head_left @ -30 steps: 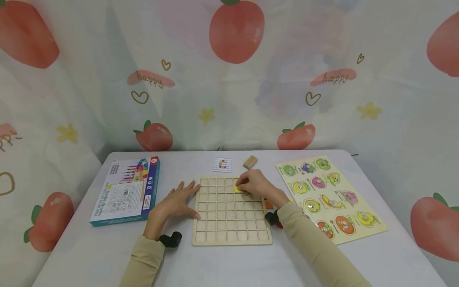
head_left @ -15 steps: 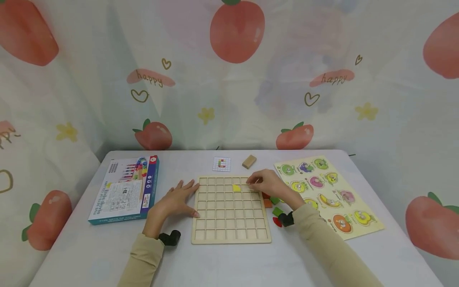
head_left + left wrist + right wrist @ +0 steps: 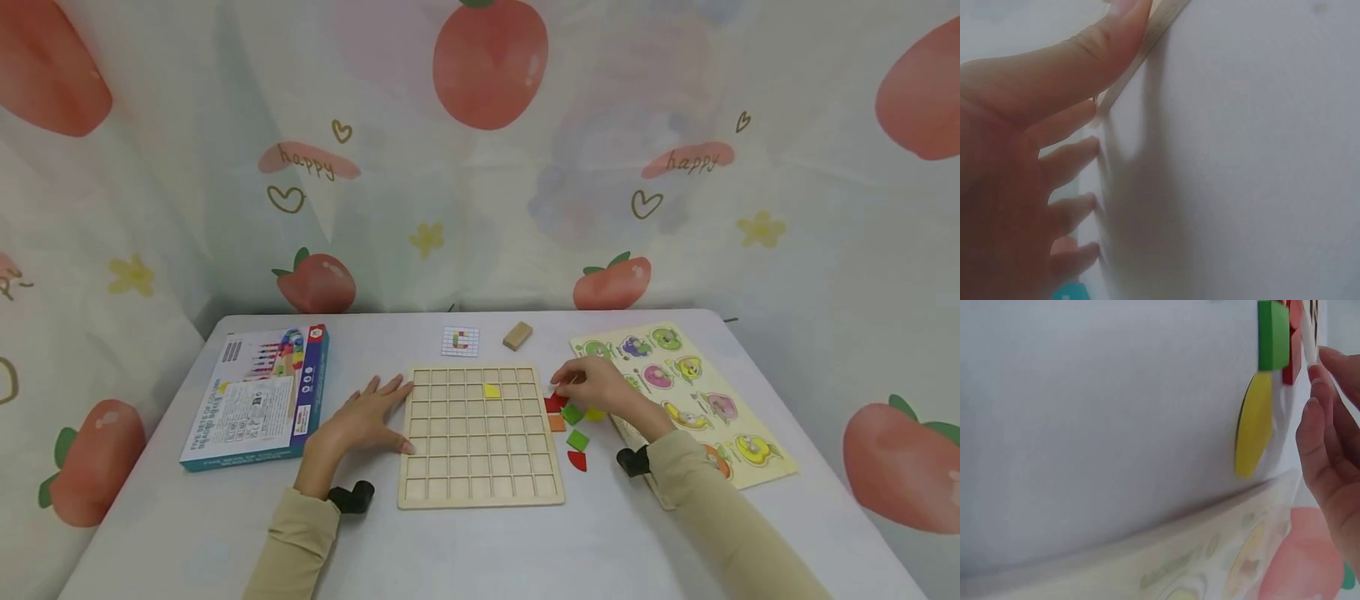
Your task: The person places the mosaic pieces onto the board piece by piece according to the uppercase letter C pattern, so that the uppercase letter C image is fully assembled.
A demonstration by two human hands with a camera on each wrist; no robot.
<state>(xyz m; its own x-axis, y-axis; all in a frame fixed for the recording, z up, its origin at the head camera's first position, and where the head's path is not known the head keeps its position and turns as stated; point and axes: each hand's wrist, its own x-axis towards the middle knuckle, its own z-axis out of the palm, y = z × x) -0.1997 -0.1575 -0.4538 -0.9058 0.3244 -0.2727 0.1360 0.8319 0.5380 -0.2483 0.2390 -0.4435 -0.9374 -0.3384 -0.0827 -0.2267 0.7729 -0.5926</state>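
Note:
A wooden grid board (image 3: 480, 442) lies mid-table, with one small yellow tile (image 3: 492, 391) in a cell of its second row from the back. My left hand (image 3: 363, 421) rests spread at the board's left edge, thumb (image 3: 1122, 37) against its side. Off the board's right edge, my right hand (image 3: 600, 387) hovers with fingers bent, fingertips (image 3: 1313, 406) close over some red tiles (image 3: 555, 403). Beside those lie an orange tile (image 3: 557, 423), green tiles (image 3: 577, 440), a red quarter-round tile (image 3: 577, 460) and a yellow tile (image 3: 1254, 428) partly under the hand.
A pattern card (image 3: 460, 342) and a small wooden block (image 3: 517, 336) lie behind the board. At left is a flat blue-edged box (image 3: 251, 400). A fruit puzzle board (image 3: 705, 400) lies at right, partly under my right forearm.
My right hand has left the yellow tile in the board and moved right, off the board, to the loose tiles. The left hand keeps its place at the board's edge.

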